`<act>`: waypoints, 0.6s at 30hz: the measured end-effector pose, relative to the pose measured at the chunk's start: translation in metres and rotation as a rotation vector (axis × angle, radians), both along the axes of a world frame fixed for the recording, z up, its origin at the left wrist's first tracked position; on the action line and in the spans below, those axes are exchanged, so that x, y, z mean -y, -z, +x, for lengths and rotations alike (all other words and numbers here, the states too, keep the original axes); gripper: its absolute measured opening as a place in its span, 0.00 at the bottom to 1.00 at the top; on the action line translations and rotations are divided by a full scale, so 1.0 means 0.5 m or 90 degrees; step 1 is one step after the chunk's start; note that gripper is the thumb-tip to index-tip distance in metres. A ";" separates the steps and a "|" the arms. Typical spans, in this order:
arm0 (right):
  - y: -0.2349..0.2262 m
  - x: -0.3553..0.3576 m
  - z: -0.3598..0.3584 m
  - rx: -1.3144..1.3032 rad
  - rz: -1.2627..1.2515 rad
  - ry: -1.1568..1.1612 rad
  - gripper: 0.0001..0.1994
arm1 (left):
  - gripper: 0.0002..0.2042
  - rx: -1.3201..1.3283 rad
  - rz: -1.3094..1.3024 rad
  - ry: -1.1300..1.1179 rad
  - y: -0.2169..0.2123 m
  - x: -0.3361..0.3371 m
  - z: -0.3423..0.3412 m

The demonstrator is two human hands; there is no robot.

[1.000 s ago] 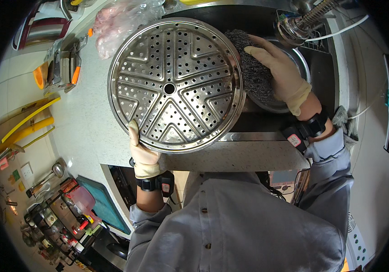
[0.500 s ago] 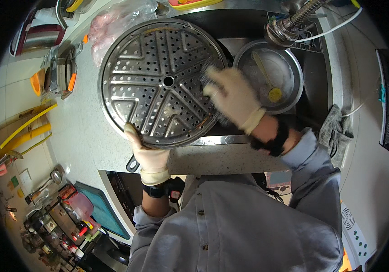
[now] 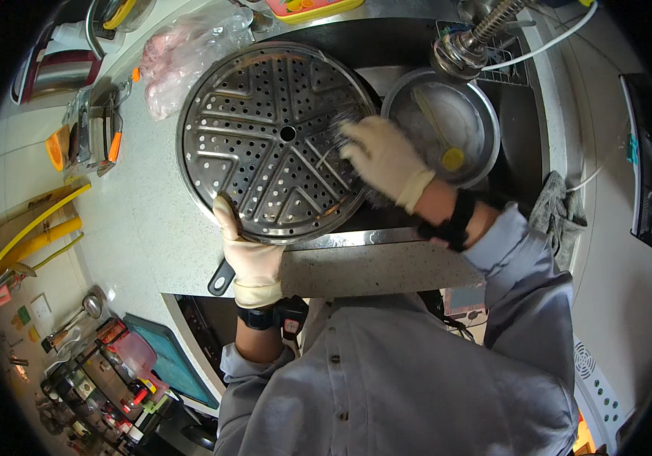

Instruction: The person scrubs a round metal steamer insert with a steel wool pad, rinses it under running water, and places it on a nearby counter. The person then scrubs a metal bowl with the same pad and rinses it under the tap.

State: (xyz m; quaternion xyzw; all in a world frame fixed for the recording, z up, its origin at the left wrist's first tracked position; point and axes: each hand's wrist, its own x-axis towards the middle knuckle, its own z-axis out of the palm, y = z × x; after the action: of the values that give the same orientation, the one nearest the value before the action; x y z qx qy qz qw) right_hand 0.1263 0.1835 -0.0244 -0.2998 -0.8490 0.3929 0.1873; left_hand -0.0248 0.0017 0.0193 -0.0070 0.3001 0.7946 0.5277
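Note:
A round perforated metal steamer plate [image 3: 265, 163] is held tilted over the counter's edge and the left part of the sink. My left hand [image 3: 248, 254], in a pale rubber glove, grips its near rim, thumb on top and the other fingers hidden underneath. On the plate's right side, my gloved right hand [image 3: 386, 159] is closed around a grey wire scrubber [image 3: 343, 131], mostly covered by the fingers and blurred. Right of that hand, a metal bowl [image 3: 491, 114] of whitish, sudsy water stands in the sink with a yellow-ended brush or spoon [image 3: 447, 148] in it.
A black handle [image 3: 222, 278] pokes out beside my left wrist. Above the bowl hangs a faucet [image 3: 459, 55]; a grey rag [image 3: 557, 213] drapes over the counter at right. Behind the plate lies a clear plastic bag [image 3: 189, 61] with pinkish contents. Knives in a rack [image 3: 98, 129] stand left.
The plate has tilted and shifted slightly to the right, under my left hand's grip. My right hand stays at the plate's right side with the scrubber.

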 end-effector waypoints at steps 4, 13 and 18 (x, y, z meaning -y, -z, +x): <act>0.130 -0.155 0.088 0.103 -0.008 -0.008 0.18 | 0.29 -0.093 -0.232 -0.078 0.007 -0.005 -0.013; 0.284 -0.261 0.232 0.837 0.234 -0.088 0.27 | 0.27 -0.206 -0.322 -0.068 0.011 -0.032 0.006; 0.347 -0.282 0.266 0.738 0.164 -0.173 0.29 | 0.30 -0.116 -0.266 -0.086 0.015 -0.035 0.011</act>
State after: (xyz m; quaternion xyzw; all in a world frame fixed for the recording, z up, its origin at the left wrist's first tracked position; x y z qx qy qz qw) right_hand 0.2593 0.3243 -0.1978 -0.3284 -0.8841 0.0802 -0.3225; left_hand -0.0192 0.0191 0.0116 -0.0646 0.5031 0.7460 0.4315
